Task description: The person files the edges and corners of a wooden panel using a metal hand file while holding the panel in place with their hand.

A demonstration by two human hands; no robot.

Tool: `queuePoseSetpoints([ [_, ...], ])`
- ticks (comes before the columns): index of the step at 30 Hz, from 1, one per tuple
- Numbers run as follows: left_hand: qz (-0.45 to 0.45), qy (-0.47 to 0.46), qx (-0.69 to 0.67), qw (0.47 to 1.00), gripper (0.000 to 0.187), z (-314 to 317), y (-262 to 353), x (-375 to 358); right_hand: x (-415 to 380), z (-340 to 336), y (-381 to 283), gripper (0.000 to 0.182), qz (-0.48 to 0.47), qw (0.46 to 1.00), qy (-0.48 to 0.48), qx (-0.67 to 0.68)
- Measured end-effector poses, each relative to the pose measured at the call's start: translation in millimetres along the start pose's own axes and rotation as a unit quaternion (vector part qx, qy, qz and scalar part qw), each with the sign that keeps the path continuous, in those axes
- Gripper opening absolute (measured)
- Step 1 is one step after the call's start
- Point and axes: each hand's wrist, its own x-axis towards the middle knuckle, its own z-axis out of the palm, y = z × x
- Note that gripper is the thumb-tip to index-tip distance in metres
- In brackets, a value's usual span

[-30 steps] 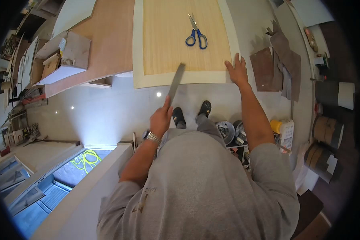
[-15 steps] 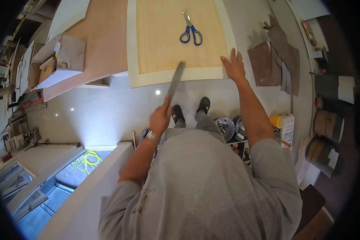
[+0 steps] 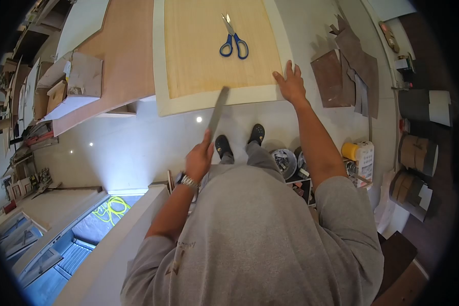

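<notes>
A long grey flat file [image 3: 218,113] is gripped in my left hand [image 3: 199,158], its far end over the near edge of the panel. The panel [image 3: 204,106] has a light wood face and a cream border. My right hand [image 3: 292,87] rests with fingers spread at the panel's near right corner and holds nothing. Blue-handled scissors [image 3: 233,42] lie on the wood face, blades slightly apart and pointing away from me.
Brown sheet offcuts [image 3: 341,76] lie on the floor at right. A bucket [image 3: 283,162] and a yellow-and-white container [image 3: 357,155] stand near my legs. At left are a larger brown board [image 3: 127,56] and an open cardboard box [image 3: 84,74].
My left hand has drawn the file back toward me and slightly left. The whole view has shifted a little; my right hand stays at the panel corner.
</notes>
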Motion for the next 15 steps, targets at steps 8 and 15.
queuePoseSetpoints([
  [8,0.053,0.022,0.012,0.998,0.057,9.3,46.6,63.5,8.6,9.7,17.3,0.078,-0.026,1.0,0.002,0.007],
  [15,0.014,-0.006,0.004,1.0,0.061,10.2,1.1,-2.5,2.1,2.7,7.0,0.074,-0.019,1.0,-0.006,0.023],
])
